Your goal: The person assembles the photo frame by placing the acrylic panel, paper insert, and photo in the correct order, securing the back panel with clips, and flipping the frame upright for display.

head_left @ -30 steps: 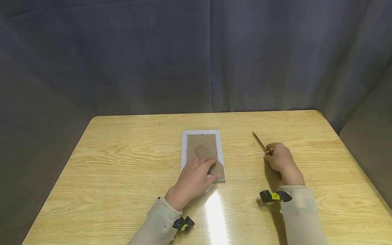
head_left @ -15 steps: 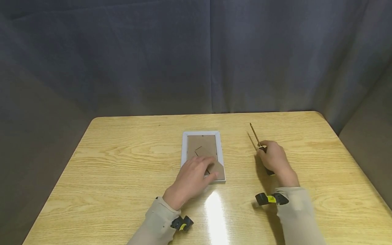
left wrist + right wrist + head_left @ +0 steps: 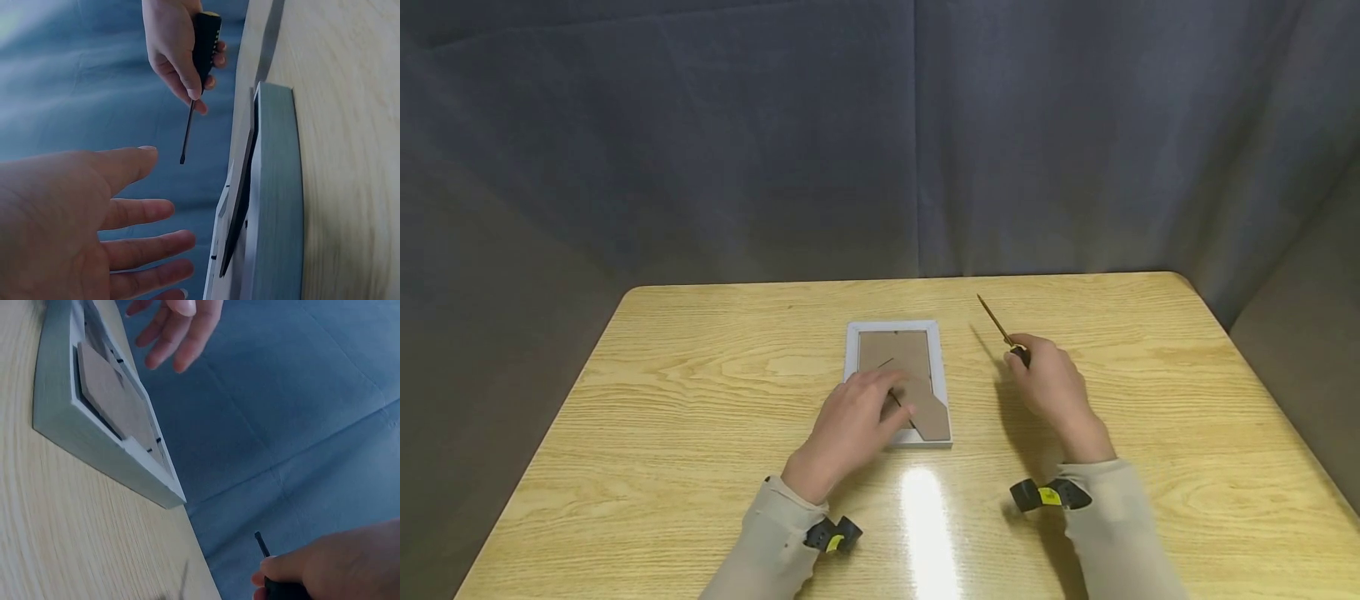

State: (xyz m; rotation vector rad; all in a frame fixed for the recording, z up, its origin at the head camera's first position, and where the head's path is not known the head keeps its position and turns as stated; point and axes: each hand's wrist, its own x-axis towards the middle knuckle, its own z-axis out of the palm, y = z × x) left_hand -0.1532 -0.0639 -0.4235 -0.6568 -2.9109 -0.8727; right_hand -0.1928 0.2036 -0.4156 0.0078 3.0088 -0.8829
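Fingers (image 3: 147,251) on our left hand (image 3: 848,421) are loosely spread, holding nothing, over the near left part of a picture frame (image 3: 935,350); the wrist views show a gap. Our right hand (image 3: 1051,383) has its fingers wrapped round a screwdriver (image 3: 205,50), off to the right.

Biggest to smallest, we've got a dark curtain (image 3: 775,158) along the far side, then the wood-grain worktop (image 3: 700,375) with a bright patch of glare on the near side. Our pale sleeves (image 3: 767,546) come in from the near edge. That frame lies back side up around the middle of the worktop, pale rim around a brown backing board (image 3: 891,343). Its stand flap (image 3: 932,417) slants across, wide end at the near right corner. Black wrist cameras (image 3: 1048,495) sit on both cuffs. Screwdriver's dark-handled, blade aimed far and left, clear of the frame. Smallest are dark tabs (image 3: 159,440) along the frame's inner edge.
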